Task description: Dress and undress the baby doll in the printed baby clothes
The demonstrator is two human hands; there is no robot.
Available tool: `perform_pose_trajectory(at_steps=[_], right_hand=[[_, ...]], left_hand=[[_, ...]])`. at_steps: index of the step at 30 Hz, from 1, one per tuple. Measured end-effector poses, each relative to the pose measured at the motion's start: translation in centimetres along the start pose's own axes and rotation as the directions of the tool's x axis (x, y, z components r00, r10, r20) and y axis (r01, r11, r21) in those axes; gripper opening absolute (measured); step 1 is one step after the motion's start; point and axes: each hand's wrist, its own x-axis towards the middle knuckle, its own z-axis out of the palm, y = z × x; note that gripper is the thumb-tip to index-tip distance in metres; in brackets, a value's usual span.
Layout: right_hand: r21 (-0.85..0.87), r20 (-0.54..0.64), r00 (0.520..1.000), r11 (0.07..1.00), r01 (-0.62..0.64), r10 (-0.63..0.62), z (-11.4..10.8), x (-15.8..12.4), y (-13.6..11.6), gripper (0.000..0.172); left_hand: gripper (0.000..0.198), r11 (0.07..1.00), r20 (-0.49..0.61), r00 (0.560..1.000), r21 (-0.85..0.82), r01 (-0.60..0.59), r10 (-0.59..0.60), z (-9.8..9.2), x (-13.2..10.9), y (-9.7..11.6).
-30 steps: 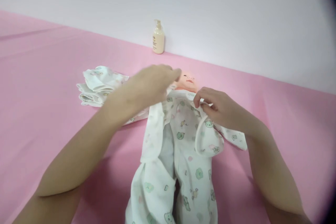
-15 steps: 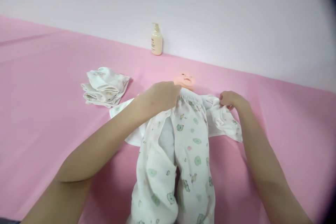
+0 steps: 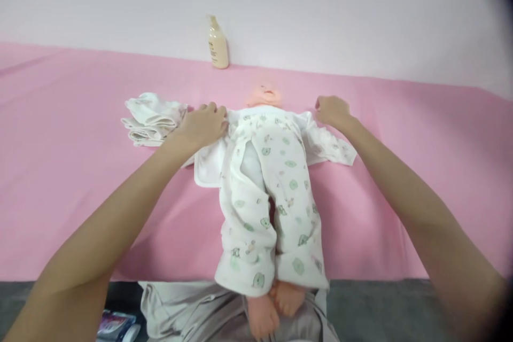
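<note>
A baby doll (image 3: 266,97) lies on its back on the pink cloth, its feet over the front edge. White patterned trousers (image 3: 294,171) cover its legs and reach up to its chest. A white top (image 3: 326,144) spreads out on both sides beneath them. My left hand (image 3: 206,123) lies over the left part of the top, fingers slightly apart; what is under the palm is hidden. My right hand (image 3: 332,111) is closed at the upper edge of the top, by the doll's shoulder; whether it pinches fabric is hard to make out.
Folded white cloths (image 3: 150,120) are stacked left of the doll. A cream pump bottle (image 3: 218,48) stands at the back by the white wall. Below the pink surface's (image 3: 60,197) front edge, a coloured package (image 3: 116,325) shows beside the person's clothed lap.
My left hand has left the trousers' waistband and moved left onto the top. My right hand has shifted up beside the shoulder. The view now takes in the doll's feet and the front edge.
</note>
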Motion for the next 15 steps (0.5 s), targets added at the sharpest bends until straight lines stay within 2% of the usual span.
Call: perform_pose_trajectory(at_steps=[2,3,5,7,9,12,14,15], right_hand=[[0.199,-0.142,0.984,0.97,0.137,-0.109,0.3,-0.8,-1.6,0.036],[0.305,-0.166,0.97,0.926,0.223,-0.178,0.6,-1.3,-2.7,0.039],[0.434,-0.187,0.95,0.846,0.308,-0.25,1.4,-2.3,-4.9,0.032],[0.401,-0.257,0.931,0.848,0.346,-0.258,2.2,-3.2,-6.9,0.028],[0.349,-0.324,0.92,0.876,0.333,-0.22,3.0,-4.1,-8.0,0.028],[0.296,-0.373,0.907,0.901,0.317,-0.197,3.7,-6.2,-8.5,0.03],[0.261,-0.402,0.89,0.905,0.336,-0.214,3.9,-8.2,-8.5,0.031],[0.249,-0.418,0.883,0.908,0.336,-0.212,3.9,-9.3,-8.6,0.031]], left_hand=[[0.053,0.999,0.084,0.996,-0.04,0.029,-0.025,-0.3,-0.8,-0.7],[0.059,0.997,0.116,0.993,-0.06,0.046,-0.039,-0.3,-1.1,-0.9],[0.07,0.993,0.143,0.987,-0.078,0.084,-0.072,-0.1,-1.5,-0.8],[0.071,0.996,0.101,0.992,-0.026,0.081,-0.078,0.4,-1.9,-0.1],[0.059,1.0,0.001,1.0,-0.01,0.0,0.0,1.0,-2.5,1.2],[0.054,0.962,-0.142,0.968,-0.145,-0.229,0.209,1.5,-3.5,3.3],[0.061,0.928,-0.181,0.951,-0.232,-0.29,0.252,1.5,-4.3,4.1],[0.064,0.923,-0.181,0.955,-0.266,-0.279,0.237,1.4,-4.6,4.4]])
